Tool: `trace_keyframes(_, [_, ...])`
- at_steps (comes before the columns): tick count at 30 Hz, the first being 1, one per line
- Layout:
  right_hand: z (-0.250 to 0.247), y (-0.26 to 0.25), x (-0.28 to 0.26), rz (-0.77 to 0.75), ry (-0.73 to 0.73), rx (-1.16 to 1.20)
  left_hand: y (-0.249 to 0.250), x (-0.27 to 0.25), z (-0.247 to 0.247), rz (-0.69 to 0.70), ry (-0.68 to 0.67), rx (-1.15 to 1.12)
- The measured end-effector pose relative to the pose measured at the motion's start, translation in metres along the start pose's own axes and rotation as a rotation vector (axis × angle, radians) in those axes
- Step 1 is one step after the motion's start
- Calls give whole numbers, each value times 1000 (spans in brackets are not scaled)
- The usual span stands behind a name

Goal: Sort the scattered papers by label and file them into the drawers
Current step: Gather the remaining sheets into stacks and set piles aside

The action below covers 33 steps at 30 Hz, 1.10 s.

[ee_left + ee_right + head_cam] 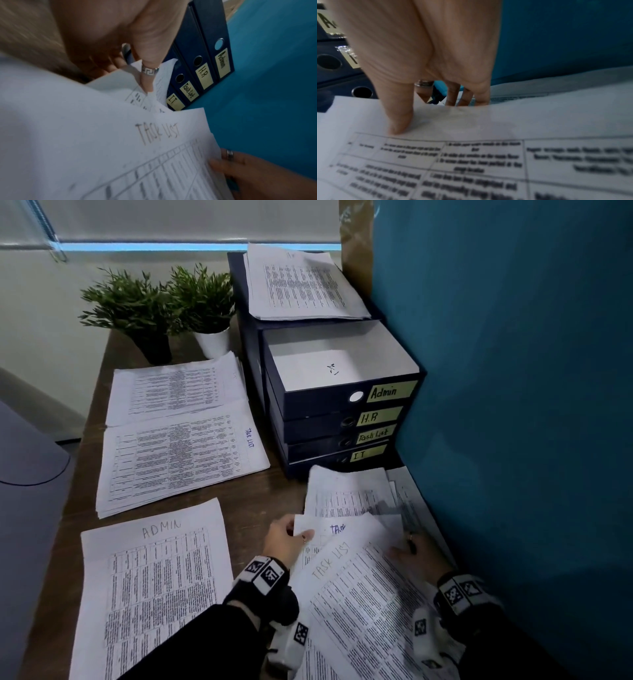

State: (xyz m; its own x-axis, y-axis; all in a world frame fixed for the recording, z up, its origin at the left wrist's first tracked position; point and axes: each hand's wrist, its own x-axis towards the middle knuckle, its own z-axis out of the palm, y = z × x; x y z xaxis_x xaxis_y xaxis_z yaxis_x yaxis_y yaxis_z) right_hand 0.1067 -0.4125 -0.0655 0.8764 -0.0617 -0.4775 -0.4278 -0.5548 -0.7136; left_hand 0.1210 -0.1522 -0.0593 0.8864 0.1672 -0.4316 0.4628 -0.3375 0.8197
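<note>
Currently: left grip (291,537) pinches a small "Task" sheet (329,528); right grip (416,553) pinches the "TASK LIST" page (356,587) between them; drawers (346,419) ahead; best lift both together, edges squared

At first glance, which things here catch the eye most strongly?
The dark blue drawer unit by the teal wall, with its top Admin drawer pulled open. In front of it, both hands, left hand and right hand, sift loose papers; a TASK LIST sheet lies uppermost.
</note>
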Motion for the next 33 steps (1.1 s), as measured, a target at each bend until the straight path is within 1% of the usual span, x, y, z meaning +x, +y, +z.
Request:
trace_keyframes(2, [-1,8,7,-20,36,-13,0,-4,-1,65,46,-34])
trace_keyframes(4, [-1,8,6,-18,40,23,0,-8,-3,92,89,-16])
trace_keyframes(9, [-3,3,-1,0,49,84,-2,-13,-5,236,40,58])
trace_keyframes(11, [-4,1,-2,8,55,123,-2,-13,-5,240,-23,49])
trace_keyframes(12, [-4,-2,-4,9,60,131,1,-14,-6,216,-68,39])
trace_keyframes(15, [-5,-7,-9,1,65,132,4,-13,-3,142,-264,-57])
trace_keyframes(18, [-6,-5,-8,1,75,100,10,-15,3,103,-416,-10])
trace_keyframes(21, [-7,1,-5,2,91,118,4,-14,6,112,-488,-9])
trace_keyframes(22, [-8,-2,-7,-1,98,115,1,-14,6,123,-488,25])
trace_keyframes(23, [-9,-3,-9,-14,89,114,-2,-13,7,164,-453,122])
trace_keyframes(24, [-10,-6,-11,-11,79,127,-4,-12,8,184,-391,233])
trace_keyframes(25, [-11,-9,-13,-8,65,155,-6,-10,8,195,-315,284])
trace_keyframes(27, [-12,-11,-14,0,35,181,-3,-12,9,178,-226,213])
trace_keyframes(31, [-10,-6,-11,47,21,152,-2,-12,14,114,-158,55])
trace_keyframes(33, [-10,-3,-9,73,4,150,0,-16,13,83,-213,-14])
